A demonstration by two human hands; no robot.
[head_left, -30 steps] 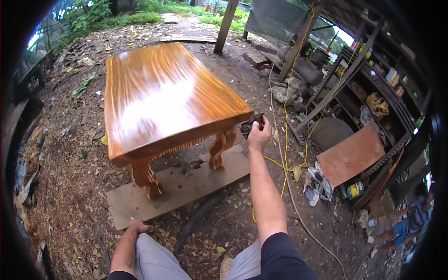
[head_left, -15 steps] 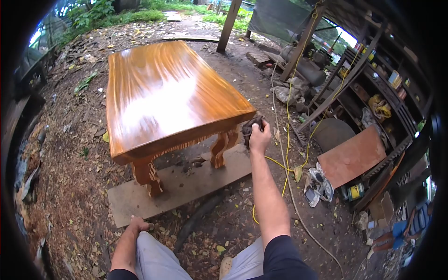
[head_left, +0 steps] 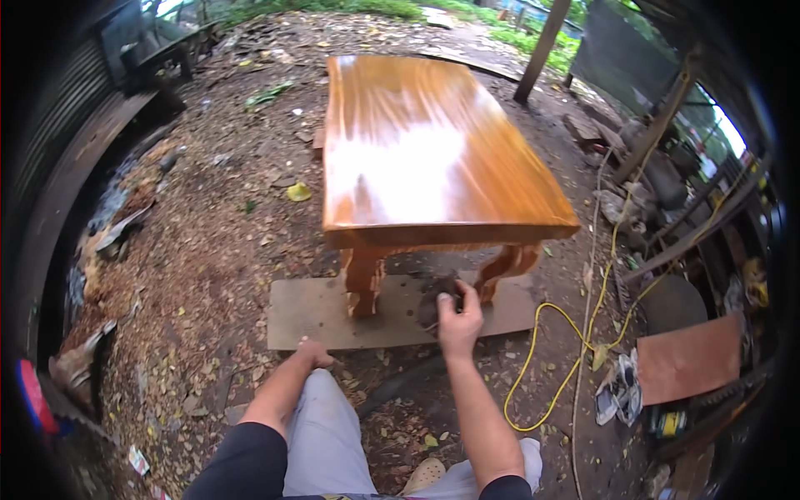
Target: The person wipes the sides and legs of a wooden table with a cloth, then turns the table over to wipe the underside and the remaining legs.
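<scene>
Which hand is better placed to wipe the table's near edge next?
Probably the right hand: it holds the dark cloth close to the table, while the left hand rests near the knee.

Place: an open-air woodworking yard, by the look of it around me
Ground [head_left: 221, 267]: leaf-strewn earth underfoot
Furniture: a glossy wooden table [head_left: 475, 125] toward 12 o'clock, its near legs over a plank [head_left: 308, 312]
Post [head_left: 542, 50]: plain timber at 1 o'clock, a dark sheet [head_left: 621, 62] hanging toward 2
Cord [head_left: 525, 429]: yellow, looped across the dirt at 4 o'clock
Stored bits: a reddish board [head_left: 692, 358] and a labelled tin [head_left: 668, 423], also around 4
Wall [head_left: 71, 108]: ridged sheeting at 10 o'clock
Greenery [head_left: 325, 10]: in daylight, near 12
</scene>
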